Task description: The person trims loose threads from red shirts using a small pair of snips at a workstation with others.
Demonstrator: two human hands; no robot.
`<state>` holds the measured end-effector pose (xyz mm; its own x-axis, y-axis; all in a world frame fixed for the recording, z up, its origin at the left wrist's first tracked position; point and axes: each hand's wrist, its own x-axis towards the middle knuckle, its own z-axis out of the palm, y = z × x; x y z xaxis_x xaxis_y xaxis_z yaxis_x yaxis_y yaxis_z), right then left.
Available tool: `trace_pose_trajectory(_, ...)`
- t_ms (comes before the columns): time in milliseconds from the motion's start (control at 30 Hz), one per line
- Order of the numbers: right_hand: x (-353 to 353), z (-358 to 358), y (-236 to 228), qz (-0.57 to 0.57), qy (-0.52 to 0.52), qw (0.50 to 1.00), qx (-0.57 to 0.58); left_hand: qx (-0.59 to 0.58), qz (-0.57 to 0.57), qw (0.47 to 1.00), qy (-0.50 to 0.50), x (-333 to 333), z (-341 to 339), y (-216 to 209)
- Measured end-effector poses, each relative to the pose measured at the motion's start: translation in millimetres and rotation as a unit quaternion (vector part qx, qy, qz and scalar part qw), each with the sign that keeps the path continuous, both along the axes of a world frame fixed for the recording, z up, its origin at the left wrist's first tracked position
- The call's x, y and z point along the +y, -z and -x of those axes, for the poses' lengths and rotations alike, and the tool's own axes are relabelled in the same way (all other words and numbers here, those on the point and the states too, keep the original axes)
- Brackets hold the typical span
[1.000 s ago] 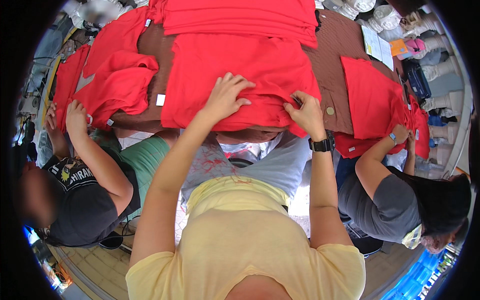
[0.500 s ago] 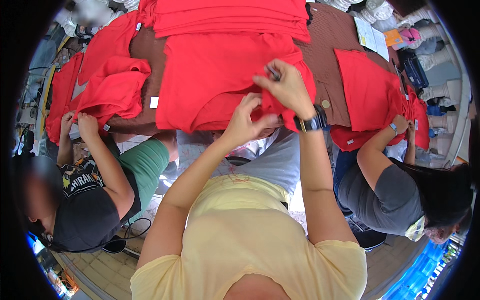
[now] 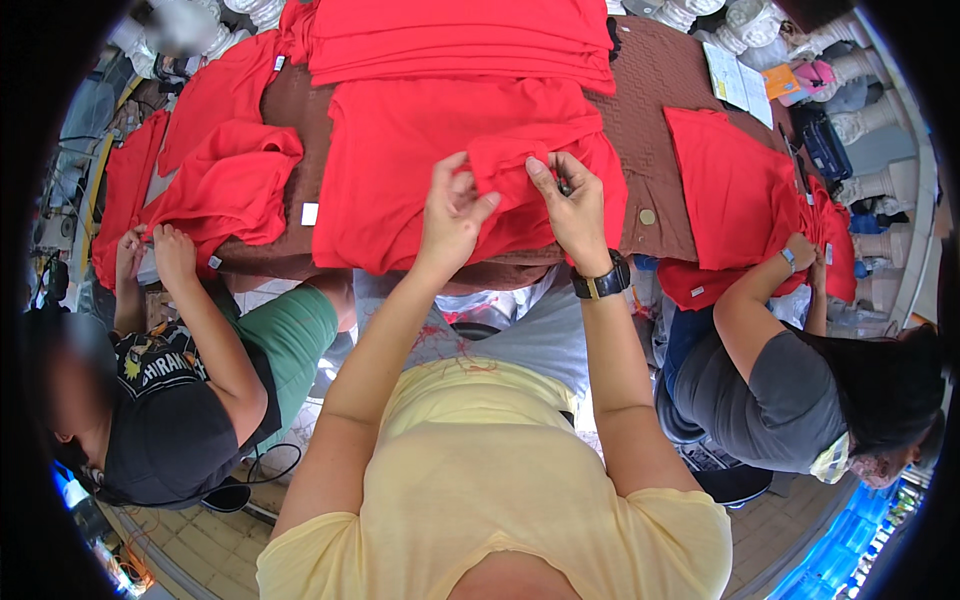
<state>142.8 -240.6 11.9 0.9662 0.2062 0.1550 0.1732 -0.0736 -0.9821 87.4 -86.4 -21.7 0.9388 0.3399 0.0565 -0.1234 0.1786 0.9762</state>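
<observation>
A red garment (image 3: 390, 170) is spread on the table in front of me, its near edge hanging a little over the table's front. My left hand (image 3: 455, 215) is over its middle, thumb and fingers apart beside a raised fold. My right hand (image 3: 575, 205) wears a dark watch at the wrist and pinches that fold between thumb and forefinger. Tucked in its curled fingers is a small dark tool (image 3: 565, 187), mostly hidden, its kind unclear.
A stack of folded red garments (image 3: 460, 40) lies behind, on the brown tablecloth (image 3: 655, 150). Co-workers on both sides handle red garments, one at left (image 3: 235, 170) and one at right (image 3: 735, 185). An open booklet (image 3: 738, 80), a coin-like disc (image 3: 647, 216) and a white tag (image 3: 310, 213) lie about.
My left hand has moved left and up over the garment. My right hand has come down slightly and now pinches a lifted fold of the cloth.
</observation>
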Motion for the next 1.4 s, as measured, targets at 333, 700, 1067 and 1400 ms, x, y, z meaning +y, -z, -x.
trace_pose_trajectory(333, 4, 7, 21, -0.072, 0.011, 0.988, 0.132, -0.19, -0.4, 0.895, -0.053, -8, -9, -1)
trace_pose_trajectory(700, -7, 9, 26, -0.119, -0.003, 0.975, 0.188, -0.051, 0.119, 0.988, 0.079, 7, -1, 13)
trace_pose_trajectory(1067, -11, 11, 31, -0.085, -0.029, 0.983, 0.162, 0.056, -0.008, 0.997, 0.054, 6, 4, 11)
trace_pose_trajectory(1400, 14, 69, 11, -0.094, -0.092, 0.951, 0.281, 0.032, 0.0, 0.997, 0.068, 5, 18, 13)
